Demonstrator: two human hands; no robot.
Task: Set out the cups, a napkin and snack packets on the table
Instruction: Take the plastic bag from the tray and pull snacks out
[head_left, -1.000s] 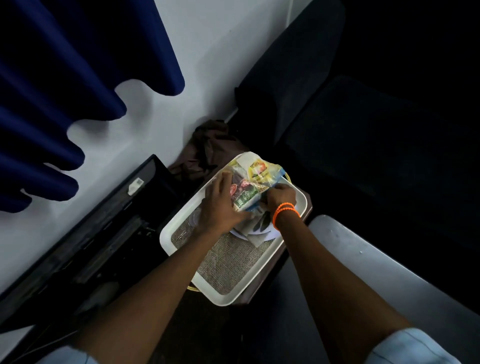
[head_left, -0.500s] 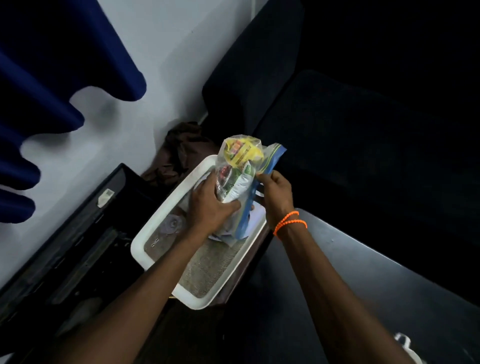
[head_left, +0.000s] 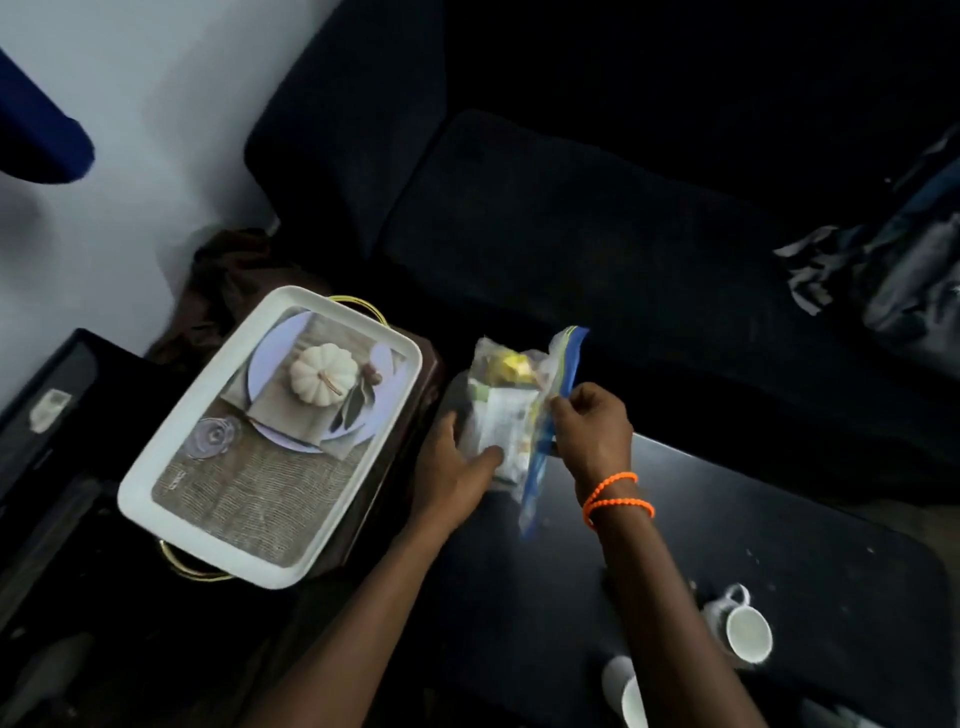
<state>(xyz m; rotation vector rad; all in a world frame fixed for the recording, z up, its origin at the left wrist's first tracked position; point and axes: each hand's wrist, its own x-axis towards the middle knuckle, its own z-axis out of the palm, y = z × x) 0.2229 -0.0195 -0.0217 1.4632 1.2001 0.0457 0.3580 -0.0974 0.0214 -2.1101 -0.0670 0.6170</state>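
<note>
Two hands on one clear zip bag (head_left: 511, 415), held over the near-left corner of the dark table (head_left: 779, 545); left hand (head_left: 457, 462) cups the bag's lower side, thumb and fingers closed on the plastic, probably to take the weight; right hand (head_left: 589, 426) pinches the blue zip strip between thumb and fingertips, which keeps the mouth upward so nothing spills

Bag contents: snack packets, one yellow at the top, one pale with green print lower down; count uncertain, as the bag is blurred

One white tray (head_left: 218, 415), just left of the table, raised on a stand with gold wire handles; its floor carries a printed picture of a pumpkin on a plate, and no loose item appears to lie in it

Two white cups on the table, toward its near edge: one mug (head_left: 745, 631) right of the right forearm, mouth facing the camera, interior looks empty; a second cup (head_left: 621, 686) nearer, partly hidden by that forearm

Napkin: not identified on the table

Judged status: cups placed, packets bagged and not yet set down
</note>
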